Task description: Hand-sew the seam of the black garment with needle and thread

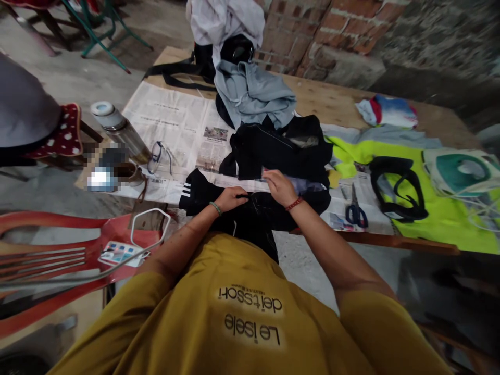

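A black garment (289, 211) with three white stripes at its left end lies across the table's front edge and hangs down before me. My left hand (232, 199), with a green bead bracelet, is closed on a fold of this garment. My right hand (280, 187), wearing a red bracelet, is raised just above the cloth with its fingers pinched together. A small clear and reddish bit shows at its fingertips, too small to name. Right behind my hands lies a bunched black piece of clothing (277, 148).
Dark-handled scissors (355, 211), a coiled black band (398, 187) and a green-white iron (463, 172) lie to the right, partly on neon-yellow cloth (433, 226). A grey garment (253, 91) is behind. Left are eyeglasses (159, 158), a bottle (121, 130) and a red chair (94, 234).
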`<action>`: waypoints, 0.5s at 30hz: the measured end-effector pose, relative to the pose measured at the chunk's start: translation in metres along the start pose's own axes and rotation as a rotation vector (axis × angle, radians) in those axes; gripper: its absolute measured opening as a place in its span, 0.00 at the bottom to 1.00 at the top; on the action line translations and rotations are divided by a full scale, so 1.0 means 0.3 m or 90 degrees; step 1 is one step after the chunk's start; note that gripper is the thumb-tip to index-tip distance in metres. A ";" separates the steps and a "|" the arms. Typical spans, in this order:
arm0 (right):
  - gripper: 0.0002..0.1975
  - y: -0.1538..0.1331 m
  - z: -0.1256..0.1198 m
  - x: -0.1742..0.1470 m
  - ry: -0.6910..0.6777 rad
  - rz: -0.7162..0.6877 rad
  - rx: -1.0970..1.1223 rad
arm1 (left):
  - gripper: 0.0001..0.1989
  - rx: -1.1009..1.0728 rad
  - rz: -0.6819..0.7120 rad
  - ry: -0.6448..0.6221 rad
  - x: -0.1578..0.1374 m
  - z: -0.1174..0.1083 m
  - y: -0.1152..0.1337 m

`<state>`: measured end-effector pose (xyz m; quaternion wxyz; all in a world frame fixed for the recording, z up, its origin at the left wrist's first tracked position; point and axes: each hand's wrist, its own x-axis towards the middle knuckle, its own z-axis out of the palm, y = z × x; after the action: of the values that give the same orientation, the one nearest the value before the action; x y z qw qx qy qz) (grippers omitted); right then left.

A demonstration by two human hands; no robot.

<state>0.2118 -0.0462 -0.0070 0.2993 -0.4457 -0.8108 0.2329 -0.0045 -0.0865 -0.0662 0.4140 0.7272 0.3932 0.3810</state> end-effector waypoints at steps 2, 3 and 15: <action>0.13 0.051 -0.075 -0.003 -0.050 -0.105 -0.172 | 0.05 0.000 -0.005 0.003 0.001 0.001 -0.001; 0.14 0.078 -0.117 -0.003 -0.062 -0.141 -0.242 | 0.04 0.002 -0.007 0.005 0.001 0.002 -0.001; 0.16 0.279 -0.739 -0.049 0.068 0.084 -0.668 | 0.05 0.015 -0.039 -0.009 0.001 0.000 -0.012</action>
<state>0.4204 0.0072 0.0929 0.0618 -0.5967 -0.7723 -0.2092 -0.0053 -0.0850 -0.0695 0.4199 0.7220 0.4171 0.3584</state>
